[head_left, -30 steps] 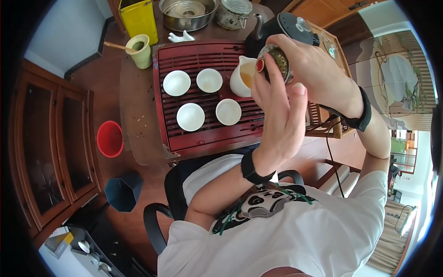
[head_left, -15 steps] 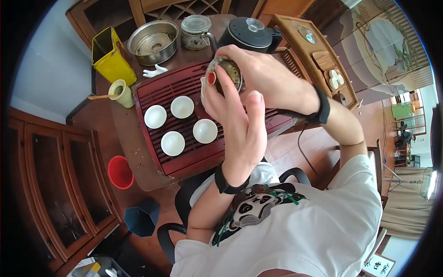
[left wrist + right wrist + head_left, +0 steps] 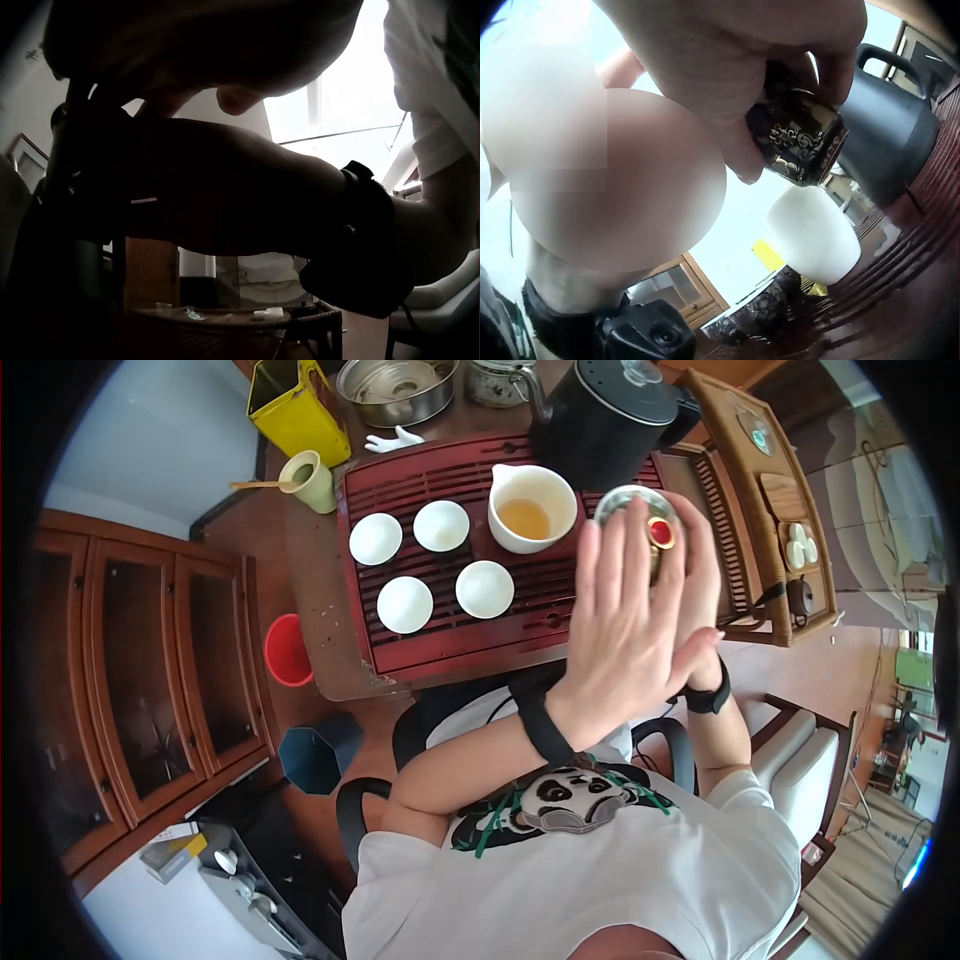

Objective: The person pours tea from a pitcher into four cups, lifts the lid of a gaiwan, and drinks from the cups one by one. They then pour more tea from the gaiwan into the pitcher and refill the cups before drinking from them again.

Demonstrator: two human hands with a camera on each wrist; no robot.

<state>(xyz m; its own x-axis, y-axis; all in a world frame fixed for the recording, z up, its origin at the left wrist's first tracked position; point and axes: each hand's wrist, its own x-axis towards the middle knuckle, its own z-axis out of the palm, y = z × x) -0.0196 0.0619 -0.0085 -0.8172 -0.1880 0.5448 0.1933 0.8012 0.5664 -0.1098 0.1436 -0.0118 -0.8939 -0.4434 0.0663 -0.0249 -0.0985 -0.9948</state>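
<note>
In the head view my right hand (image 3: 702, 575) grips a small lidded vessel (image 3: 628, 496) with a pale rim and a red-topped gold knob. The right wrist view shows this vessel (image 3: 799, 142) as black with gold ornament, between thumb and fingers. My left hand (image 3: 620, 630) lies across it with straight fingers, tips beside the knob. Left of both hands, a white pitcher (image 3: 530, 510) with amber tea stands on the red slatted tea tray (image 3: 520, 645). Several white-lined cups, such as the near one (image 3: 484, 589), stand there too. The left wrist view is mostly dark.
A black kettle (image 3: 620, 425) stands close behind the hands. At the back are a steel basin (image 3: 400, 400), a yellow tin (image 3: 300, 410) and a glass jar (image 3: 495, 385). A pale green holder (image 3: 312, 485) stands at left, a wicker-edged stand (image 3: 775, 470) at right.
Both hands and the vessel have moved right, from over the pitcher to beside it. The vessel has turned from showing leaves inside to showing its knob on top. The head view has shifted.
</note>
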